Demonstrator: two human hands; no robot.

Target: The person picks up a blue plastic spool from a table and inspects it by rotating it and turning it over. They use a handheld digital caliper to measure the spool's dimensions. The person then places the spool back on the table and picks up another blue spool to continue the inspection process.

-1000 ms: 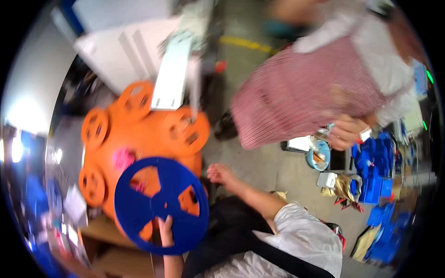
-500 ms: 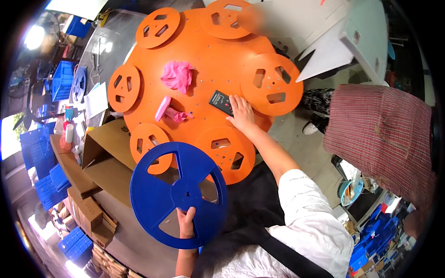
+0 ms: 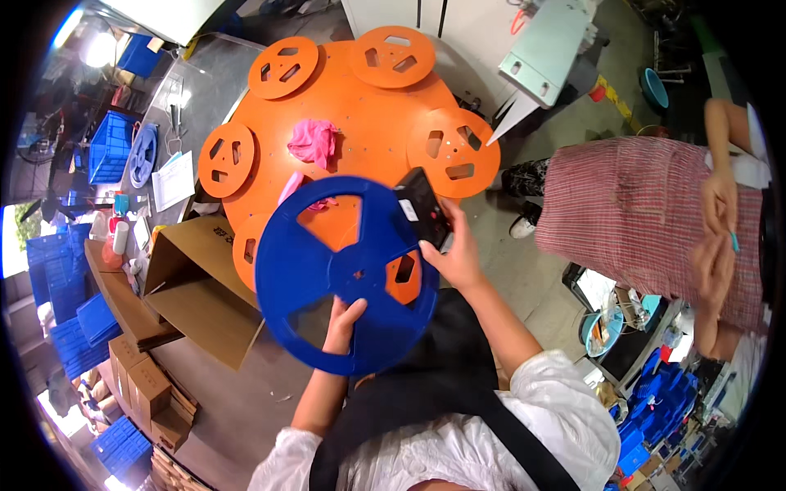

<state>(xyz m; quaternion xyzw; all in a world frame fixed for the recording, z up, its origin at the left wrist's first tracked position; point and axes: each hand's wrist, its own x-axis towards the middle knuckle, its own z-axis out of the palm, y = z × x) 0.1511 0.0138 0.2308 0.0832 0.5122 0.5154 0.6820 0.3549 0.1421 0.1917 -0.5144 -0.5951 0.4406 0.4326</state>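
A large blue plastic reel [image 3: 303, 254] with cut-out windows is tilted up in front of me. My left hand [image 3: 340, 326] grips it through a lower window, thumb on its face. My right hand [image 3: 460, 252] is closed around a black handheld box [image 3: 424, 206] with a pale label and small red marks. The box stands on edge at the reel's upper right rim; I cannot tell whether they touch. Behind them is a big orange round table [image 3: 352, 98] with smaller orange slotted discs [image 3: 453, 153] around its edge. A crumpled pink cloth [image 3: 313, 142] lies on it.
An open cardboard box [image 3: 205, 303] stands left of the reel. Another blue reel [image 3: 142, 155] and a paper sheet [image 3: 173, 182] lie on the grey bench. A metal machine arm [image 3: 544, 61] juts in at upper right. A co-worker in a striped apron [image 3: 622, 217] is at the right.
My right hand has lifted the black box off the orange table and brought it to the reel. The reel has moved up and right, now covering part of the table. The co-worker's hands have come into view.
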